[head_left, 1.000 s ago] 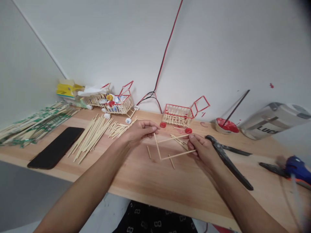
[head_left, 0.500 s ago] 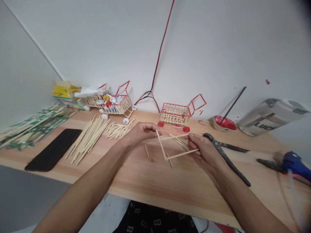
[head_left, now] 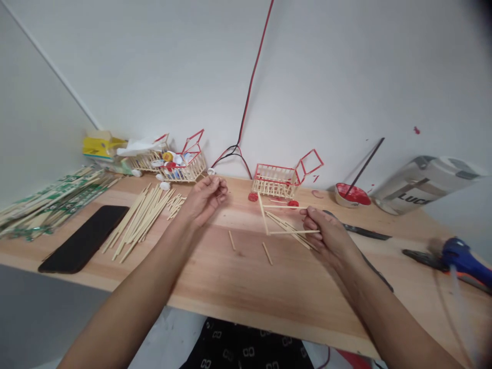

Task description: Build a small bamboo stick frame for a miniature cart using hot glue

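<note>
Left hand [head_left: 206, 197], left of centre, is curled with thumb and fingertips pressed together, contents can't be told; the three-stick frame [head_left: 264, 218], right of centre, is pinched near its open end by the right hand [head_left: 326, 228] and is best gripped lightly, joints unstressed. Count, left to right: one phone [head_left: 84, 238], two lone short sticks [head_left: 232, 241], one glue gun [head_left: 456, 251].

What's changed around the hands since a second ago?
The left hand has drawn away leftward from the stick frame. The right hand has kept hold of the frame, which shifted up and right in view. The two short sticks lie where they were.
</note>
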`<state>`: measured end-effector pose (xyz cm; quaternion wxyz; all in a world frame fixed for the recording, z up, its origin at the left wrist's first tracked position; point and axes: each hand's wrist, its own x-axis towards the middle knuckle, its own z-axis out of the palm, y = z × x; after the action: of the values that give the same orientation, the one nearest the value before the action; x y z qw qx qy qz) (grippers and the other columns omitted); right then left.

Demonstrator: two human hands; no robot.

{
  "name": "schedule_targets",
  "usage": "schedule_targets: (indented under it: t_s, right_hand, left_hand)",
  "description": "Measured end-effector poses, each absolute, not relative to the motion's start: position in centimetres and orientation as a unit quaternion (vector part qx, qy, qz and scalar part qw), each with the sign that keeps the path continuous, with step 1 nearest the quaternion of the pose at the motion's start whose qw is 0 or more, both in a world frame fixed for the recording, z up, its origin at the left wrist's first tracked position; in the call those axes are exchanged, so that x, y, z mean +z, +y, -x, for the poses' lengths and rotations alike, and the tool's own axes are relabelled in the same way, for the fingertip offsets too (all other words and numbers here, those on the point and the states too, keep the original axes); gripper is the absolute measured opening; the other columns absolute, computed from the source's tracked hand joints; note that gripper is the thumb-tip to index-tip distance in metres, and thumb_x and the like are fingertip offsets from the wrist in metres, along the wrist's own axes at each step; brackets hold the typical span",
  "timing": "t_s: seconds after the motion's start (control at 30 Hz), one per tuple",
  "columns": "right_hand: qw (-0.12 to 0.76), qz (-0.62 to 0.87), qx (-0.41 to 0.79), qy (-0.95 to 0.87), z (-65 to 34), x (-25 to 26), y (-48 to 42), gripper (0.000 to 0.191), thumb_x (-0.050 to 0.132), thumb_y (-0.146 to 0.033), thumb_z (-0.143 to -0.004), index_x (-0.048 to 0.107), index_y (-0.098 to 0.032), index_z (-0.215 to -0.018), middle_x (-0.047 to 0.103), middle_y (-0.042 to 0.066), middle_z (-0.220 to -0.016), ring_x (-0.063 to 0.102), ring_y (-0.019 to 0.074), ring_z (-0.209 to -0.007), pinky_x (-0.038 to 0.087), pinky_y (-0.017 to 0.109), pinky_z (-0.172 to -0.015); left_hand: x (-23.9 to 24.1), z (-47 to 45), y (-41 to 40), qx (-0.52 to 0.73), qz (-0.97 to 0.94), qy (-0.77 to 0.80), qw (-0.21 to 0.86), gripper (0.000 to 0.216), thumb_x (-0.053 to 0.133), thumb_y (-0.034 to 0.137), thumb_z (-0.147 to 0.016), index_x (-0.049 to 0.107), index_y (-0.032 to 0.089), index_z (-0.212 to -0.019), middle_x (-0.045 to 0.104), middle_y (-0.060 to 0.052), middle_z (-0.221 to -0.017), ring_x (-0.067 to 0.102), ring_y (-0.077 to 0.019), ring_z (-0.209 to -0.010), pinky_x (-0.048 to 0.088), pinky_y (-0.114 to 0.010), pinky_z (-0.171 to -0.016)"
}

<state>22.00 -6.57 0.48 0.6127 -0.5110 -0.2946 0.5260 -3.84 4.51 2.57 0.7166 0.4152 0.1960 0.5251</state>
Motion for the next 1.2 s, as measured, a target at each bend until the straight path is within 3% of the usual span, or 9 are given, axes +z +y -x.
schedule_targets:
  t_s: [0.13,0.33,0.47,0.57,0.83,0.9,0.97,1.1,1.2]
  right_hand:
    - [0.613,0.511,0.523,-0.298,-22.0,0.5,-6.6,0.031,0.070,-0.043,-0.069,0.055,-0.017,-0.078,0.035,-0.010,-0.050,0.021,0.0007,-0.034,0.013,0.013,-0.028]
    - [0.615,0.504,0.532,-0.292,-22.0,0.7,-6.7,0.031,0.072,-0.042,-0.068,0.055,-0.017,-0.076,0.036,-0.010,-0.048,0.021,0.0003,-0.033,0.013,0.012,-0.028]
    - [0.610,0.484,0.551,-0.302,-22.2,0.9,-6.8,0.028,0.071,-0.040,-0.071,0.058,-0.016,-0.078,0.033,-0.010,-0.048,0.020,0.0002,-0.034,0.015,0.011,-0.028]
    - [0.615,0.485,0.543,-0.303,-22.7,1.3,-6.9,0.027,0.070,-0.040,-0.072,0.059,-0.017,-0.080,0.031,-0.010,-0.049,0.018,0.0007,-0.034,0.015,0.012,-0.027]
    - [0.649,0.486,0.512,-0.284,-23.2,1.4,-6.8,0.028,0.074,-0.039,-0.068,0.059,-0.017,-0.079,0.033,-0.009,-0.051,0.021,0.0002,-0.034,0.014,0.011,-0.027]
    - [0.642,0.485,0.519,-0.288,-22.9,1.1,-6.8,0.028,0.073,-0.040,-0.070,0.060,-0.017,-0.080,0.034,-0.009,-0.050,0.021,0.0000,-0.034,0.015,0.011,-0.027]
    - [0.634,0.482,0.528,-0.295,-22.3,0.8,-6.8,0.028,0.071,-0.040,-0.071,0.059,-0.017,-0.080,0.035,-0.009,-0.050,0.021,0.0002,-0.034,0.015,0.011,-0.027]
    - [0.628,0.479,0.532,-0.305,-21.2,0.6,-6.8,0.030,0.071,-0.042,-0.071,0.059,-0.016,-0.080,0.036,-0.010,-0.049,0.022,0.0006,-0.034,0.014,0.011,-0.028]
    - [0.622,0.476,0.539,-0.308,-20.5,0.7,-6.9,0.031,0.072,-0.043,-0.070,0.059,-0.016,-0.079,0.037,-0.010,-0.048,0.022,-0.0001,-0.034,0.014,0.011,-0.029]
  left_hand:
    - [2.7,4.2,5.0,0.576,-0.365,0.205,0.702,0.019,0.067,0.021,-0.077,0.050,0.016,-0.071,0.052,0.003,-0.067,0.046,-0.0066,-0.056,0.036,-0.019,-0.051]
    - [2.7,4.5,5.4,0.622,-0.304,0.218,0.688,0.018,0.059,0.018,-0.083,0.048,0.016,-0.070,0.062,-0.001,-0.078,0.052,-0.0078,-0.060,0.038,-0.020,-0.052]
    - [2.8,4.8,5.3,0.613,-0.301,0.218,0.697,0.029,0.054,0.020,-0.087,0.040,0.016,-0.062,0.042,0.006,-0.049,0.036,-0.0045,-0.041,0.031,-0.018,-0.044]
    - [2.6,5.0,5.4,0.601,-0.325,0.242,0.689,0.031,0.055,0.023,-0.087,0.039,0.017,-0.061,0.025,0.010,-0.041,0.022,-0.0034,-0.034,0.021,-0.017,-0.038]
    - [1.5,4.1,5.3,0.601,-0.450,0.304,0.586,0.035,0.072,0.035,-0.073,0.047,0.015,-0.058,0.031,0.009,-0.044,0.026,-0.0015,-0.036,0.021,-0.016,-0.037]
    - [1.2,3.0,4.4,0.548,-0.491,0.297,0.609,0.029,0.073,0.033,-0.071,0.054,0.013,-0.062,0.045,0.005,-0.050,0.037,-0.0022,-0.042,0.029,-0.016,-0.041]
    - [0.9,1.8,3.2,0.479,-0.533,0.282,0.638,0.023,0.072,0.026,-0.071,0.066,0.013,-0.089,0.064,-0.003,-0.079,0.053,-0.0058,-0.059,0.040,-0.017,-0.052]
    - [0.2,-0.6,0.9,0.353,-0.578,0.185,0.712,0.071,0.072,0.012,-0.066,0.048,0.026,-0.131,0.057,-0.012,-0.125,0.061,-0.0155,-0.085,0.047,-0.024,-0.066]
    - [-0.2,-1.7,-0.2,0.281,-0.576,0.130,0.757,0.075,0.073,0.014,-0.067,0.044,0.031,-0.134,0.055,-0.013,-0.127,0.062,-0.0161,-0.084,0.048,-0.028,-0.068]
